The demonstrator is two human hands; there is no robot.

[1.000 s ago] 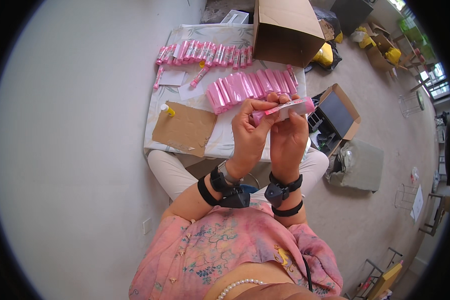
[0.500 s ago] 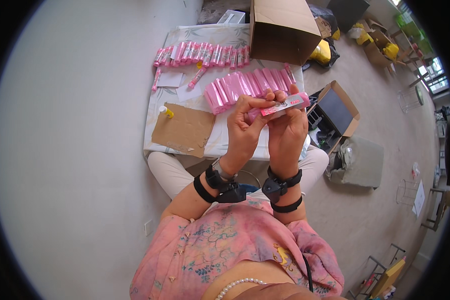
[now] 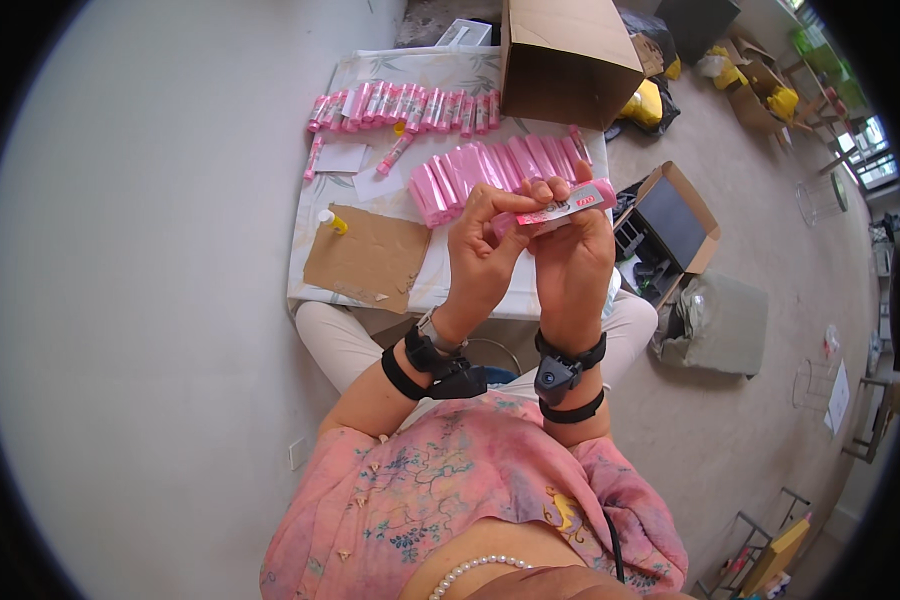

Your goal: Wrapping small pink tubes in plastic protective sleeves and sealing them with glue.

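Above the table's near right part, I hold a pink roll (image 3: pixel 604 192) with a printed silver-and-pink label (image 3: pixel 560 208) wrapped partly around it. My left hand (image 3: pixel 482 255) pinches the label's left end between thumb and fingers. The roll rests in the fingers of my right hand (image 3: pixel 574 268), which close around it from below. Just beyond lies a row of plain pink rolls (image 3: pixel 500 165), partly hidden by my fingers. Farther back, several labelled pink rolls (image 3: pixel 405 105) lie side by side, and a single one (image 3: pixel 396 155) lies apart in front of them.
A yellow glue stick with a white cap (image 3: pixel 333 221) lies on a brown cardboard sheet (image 3: pixel 365 265) at the left. White paper pieces (image 3: pixel 342 158) lie beyond it. A large open carton (image 3: pixel 570 55) stands at the back right; another open box (image 3: pixel 675 225) is on the floor at the right.
Both hands have shifted slightly left with the roll, and my right wrist has turned a little. The label now sits a little differently, with more of its print showing.
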